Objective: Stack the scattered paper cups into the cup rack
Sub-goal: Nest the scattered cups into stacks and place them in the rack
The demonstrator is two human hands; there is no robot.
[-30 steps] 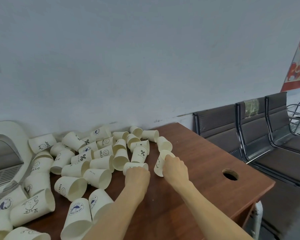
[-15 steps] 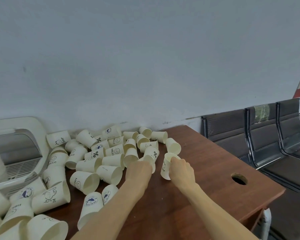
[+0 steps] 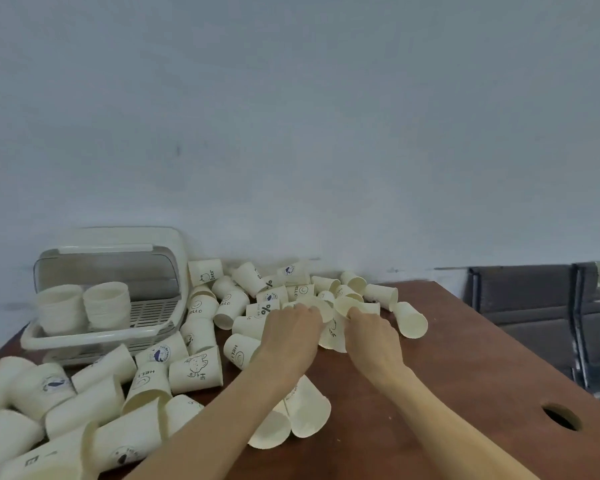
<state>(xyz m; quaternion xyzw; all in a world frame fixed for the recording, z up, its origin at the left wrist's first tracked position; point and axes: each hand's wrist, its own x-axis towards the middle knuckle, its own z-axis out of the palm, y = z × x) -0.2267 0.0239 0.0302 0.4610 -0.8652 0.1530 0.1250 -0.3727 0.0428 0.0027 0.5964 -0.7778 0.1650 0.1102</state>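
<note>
Evidently both hands are nesting: the right hand (image 3: 373,336) has its fingers (image 3: 355,315) curled round a paper cup (image 3: 334,336), while the left hand (image 3: 291,336) seems to grip another, though blur hides it. Loose cups (image 3: 194,370) cover the bench (image 3: 465,375) leftward; the cup rack (image 3: 111,296) stands beyond them, holding two stacks (image 3: 84,308).

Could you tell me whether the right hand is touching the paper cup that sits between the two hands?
Touching: the head view shows the right hand with its fingers curled over the rim of the paper cup, no gap visible.
</note>
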